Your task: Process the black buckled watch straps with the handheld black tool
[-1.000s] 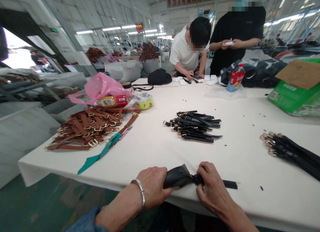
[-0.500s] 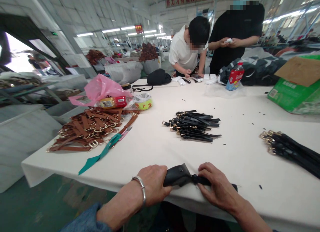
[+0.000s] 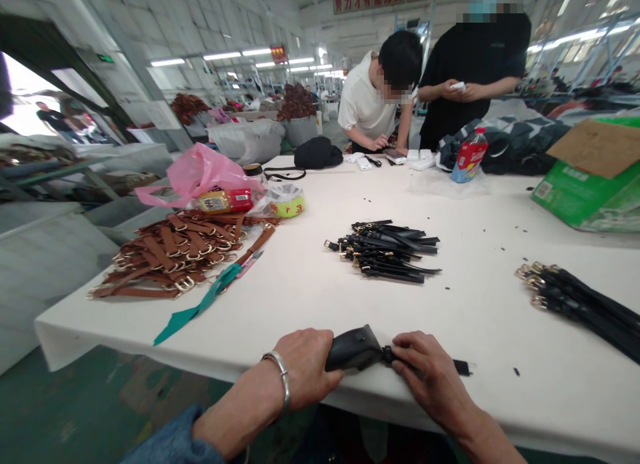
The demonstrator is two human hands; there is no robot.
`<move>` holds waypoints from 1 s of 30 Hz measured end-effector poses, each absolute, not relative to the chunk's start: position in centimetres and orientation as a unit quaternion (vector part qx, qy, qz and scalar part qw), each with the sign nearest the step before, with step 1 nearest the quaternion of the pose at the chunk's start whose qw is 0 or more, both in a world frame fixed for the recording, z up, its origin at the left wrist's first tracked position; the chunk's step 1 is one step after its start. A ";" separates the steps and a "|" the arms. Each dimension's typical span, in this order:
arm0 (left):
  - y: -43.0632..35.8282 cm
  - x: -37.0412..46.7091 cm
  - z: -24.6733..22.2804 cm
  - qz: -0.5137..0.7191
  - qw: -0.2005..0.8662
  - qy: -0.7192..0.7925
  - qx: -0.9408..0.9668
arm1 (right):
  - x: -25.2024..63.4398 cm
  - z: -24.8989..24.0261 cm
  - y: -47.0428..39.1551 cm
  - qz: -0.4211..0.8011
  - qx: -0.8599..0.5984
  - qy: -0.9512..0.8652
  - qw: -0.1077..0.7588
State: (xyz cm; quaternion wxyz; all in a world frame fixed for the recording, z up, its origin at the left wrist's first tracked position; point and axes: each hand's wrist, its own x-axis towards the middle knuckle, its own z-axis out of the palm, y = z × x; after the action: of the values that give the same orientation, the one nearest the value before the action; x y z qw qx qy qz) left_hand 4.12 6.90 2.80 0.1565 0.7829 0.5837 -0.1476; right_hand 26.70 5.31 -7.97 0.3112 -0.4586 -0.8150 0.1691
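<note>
Note pink bag (image 3: 200, 171) against red-and-gold package (image 3: 225, 201) toward far left corner of table (image 3: 300, 284); black bundle (image 3: 317, 154) near far edge. Record red-capped bottle (image 3: 469, 159), green box (image 3: 585, 197) farther right. Observe person in white (image 3: 373, 104), person in black (image 3: 473, 64) beyond far edge.

Black straps (image 3: 390, 251) with gold-toned buckles, brown ones (image 3: 170, 251) over there, a teal cloth strip (image 3: 200, 307), that pink bag (image 3: 200, 174), a green box (image 3: 590, 194), all against a plain off-white tabletop (image 3: 300, 271)
</note>
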 end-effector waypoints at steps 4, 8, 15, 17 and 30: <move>6.9 4.3 3.0 -0.146 0.148 0.582 0.786 | 26.6 -8.0 4.9 0.175 -0.467 -0.810 0.308; 6.8 4.2 2.8 -0.140 0.147 0.581 0.788 | 26.3 -7.2 5.1 0.212 -0.473 -0.800 0.302; 6.8 4.0 2.4 -0.130 0.160 0.579 0.789 | 25.9 -6.4 5.8 0.242 -0.471 -0.809 0.255; 6.8 3.9 2.4 -0.130 0.162 0.579 0.788 | 25.7 -6.4 6.0 0.233 -0.478 -0.811 0.246; 6.7 4.3 2.6 -0.125 0.146 0.586 0.787 | 25.7 -6.3 6.7 0.212 -0.463 -0.823 0.253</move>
State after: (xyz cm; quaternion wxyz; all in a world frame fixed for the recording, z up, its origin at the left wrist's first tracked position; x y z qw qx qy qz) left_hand 4.25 6.66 2.61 0.1464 0.7873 0.5857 -0.1252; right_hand 25.73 6.75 -6.29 0.2533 -0.4627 -0.8226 0.2125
